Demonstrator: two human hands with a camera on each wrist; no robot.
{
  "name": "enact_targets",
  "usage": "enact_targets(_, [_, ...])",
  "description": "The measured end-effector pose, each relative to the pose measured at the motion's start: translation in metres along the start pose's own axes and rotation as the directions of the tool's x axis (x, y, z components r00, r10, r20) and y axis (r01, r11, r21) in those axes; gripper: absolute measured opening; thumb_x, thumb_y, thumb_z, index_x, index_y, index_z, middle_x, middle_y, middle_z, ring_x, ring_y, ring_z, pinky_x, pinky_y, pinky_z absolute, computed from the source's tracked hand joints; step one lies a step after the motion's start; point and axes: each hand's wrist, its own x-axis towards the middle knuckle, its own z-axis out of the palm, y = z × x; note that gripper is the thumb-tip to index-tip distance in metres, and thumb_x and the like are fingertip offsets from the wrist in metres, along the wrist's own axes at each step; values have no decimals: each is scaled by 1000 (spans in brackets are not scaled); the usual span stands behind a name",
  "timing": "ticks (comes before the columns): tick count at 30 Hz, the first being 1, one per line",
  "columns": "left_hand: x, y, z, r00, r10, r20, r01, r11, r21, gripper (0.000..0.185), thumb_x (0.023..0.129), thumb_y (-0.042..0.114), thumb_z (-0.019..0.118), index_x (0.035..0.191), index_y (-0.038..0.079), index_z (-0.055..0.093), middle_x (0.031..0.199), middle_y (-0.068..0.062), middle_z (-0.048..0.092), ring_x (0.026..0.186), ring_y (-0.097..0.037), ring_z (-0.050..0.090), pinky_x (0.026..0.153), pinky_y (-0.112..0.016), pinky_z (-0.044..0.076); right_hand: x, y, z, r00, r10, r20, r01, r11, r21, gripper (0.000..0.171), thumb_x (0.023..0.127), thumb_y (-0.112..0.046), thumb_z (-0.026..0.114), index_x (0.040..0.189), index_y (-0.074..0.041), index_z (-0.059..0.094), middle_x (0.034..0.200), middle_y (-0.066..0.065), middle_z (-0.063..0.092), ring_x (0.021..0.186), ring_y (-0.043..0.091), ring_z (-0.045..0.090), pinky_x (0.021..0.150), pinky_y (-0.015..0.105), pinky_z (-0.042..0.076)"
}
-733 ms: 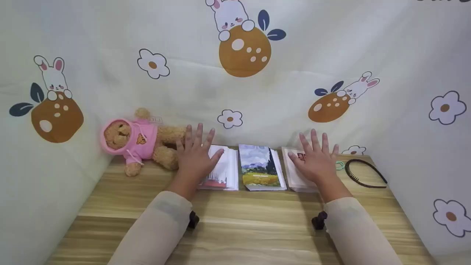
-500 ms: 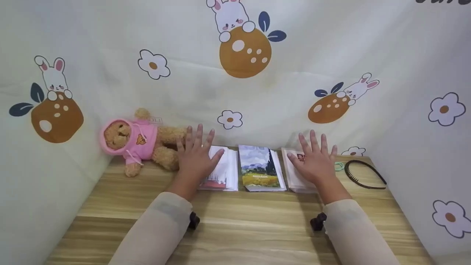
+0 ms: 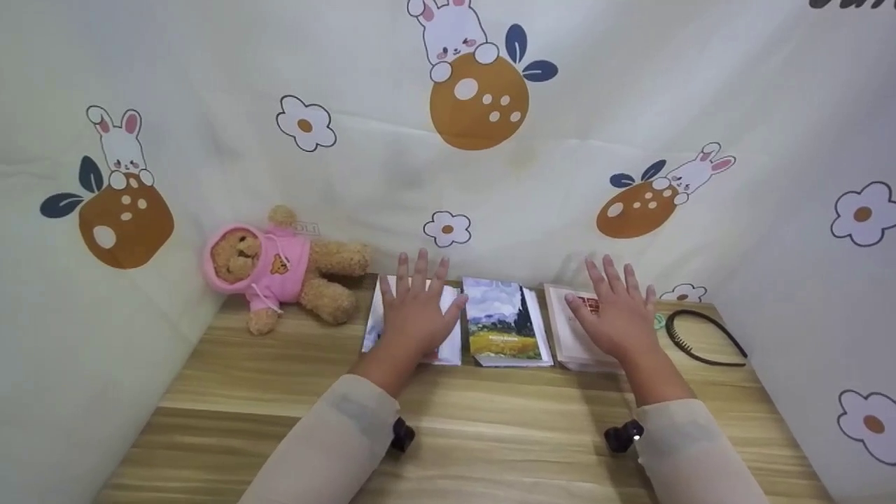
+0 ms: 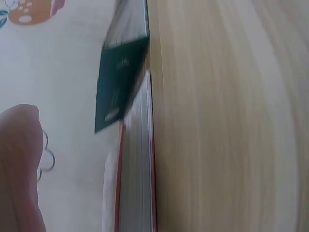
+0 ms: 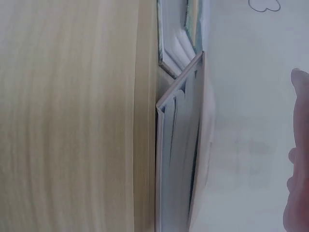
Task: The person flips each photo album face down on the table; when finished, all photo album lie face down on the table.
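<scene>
Three books lie side by side on the wooden table (image 3: pixel 504 420). Spread above the left, pale-covered book (image 3: pixel 374 329) is my left hand (image 3: pixel 420 318), palm down with straight fingers. My right hand (image 3: pixel 619 322), also straight-fingered, is over the right, cream book (image 3: pixel 565 343). Between the hands lies the middle book (image 3: pixel 500 325), its cover a painted landscape. The left wrist view shows my thumb (image 4: pixel 21 164) apart from the red-edged book (image 4: pixel 136 183). Fingers (image 5: pixel 299 159) of the right hand likewise stay apart from the slightly gaping right book (image 5: pixel 178 154). Neither hand holds anything.
A teddy bear (image 3: pixel 283 262) in a pink hoodie lies at the back left. On the right are a dark toothed headband (image 3: pixel 703 360) and a small green item (image 3: pixel 659 320), partly hidden by the hand. A printed cloth (image 3: pixel 364 175) hangs behind and at both sides.
My left hand has moved right, uncovering the bear's legs and the left book's left part. The head view has shifted slightly, and my right hand stays over the right book.
</scene>
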Motion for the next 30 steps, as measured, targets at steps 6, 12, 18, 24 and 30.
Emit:
enact_targets(6, [-6, 42, 11, 997, 59, 41, -50, 978, -203, 87, 103, 72, 45, 173, 35, 11, 184, -6, 5, 170, -39, -4, 133, -71, 3, -10, 16, -9, 999, -29, -36, 32, 995, 93, 84, 106, -73, 37, 174, -29, 15, 180, 13, 21, 165, 50, 16, 128, 79, 10])
enact_targets(12, [-25, 100, 33, 992, 108, 69, -51, 829, -557, 94, 101, 63, 61, 174, 29, 11, 181, -5, 19, 168, -36, 16, 133, -65, 22, -31, 36, -19, 997, 74, -13, -69, 968, 242, 82, 107, -72, 32, 174, -29, 11, 174, 19, 35, 159, 53, 31, 125, 77, 24])
enact_targets(18, [-46, 138, 56, 987, 124, 102, -14, 699, -715, 92, 102, 49, 67, 173, 18, 17, 178, -15, 26, 162, -40, 33, 131, -60, 31, -44, 52, -15, 986, 154, 55, -164, 925, 342, 86, 107, -70, 38, 174, -20, 15, 174, 20, 35, 156, 51, 38, 122, 76, 31])
enact_targets(24, [-55, 163, 71, 985, 108, 132, 35, 629, -777, 86, 102, 31, 69, 171, 7, 23, 177, -19, 27, 161, -39, 34, 133, -54, 30, -43, 59, -2, 965, 186, 187, -246, 889, 387, 86, 106, -64, 51, 171, -15, 25, 174, 24, 32, 156, 51, 37, 123, 71, 36])
enact_targets(30, [-51, 184, 76, 980, 87, 177, 92, 594, -799, 79, 103, 15, 64, 169, 0, 24, 177, -21, 26, 164, -37, 30, 136, -48, 24, -40, 66, 7, 940, 197, 277, -313, 820, 480, 82, 105, -51, 63, 170, -15, 29, 173, 26, 33, 159, 50, 32, 128, 68, 32])
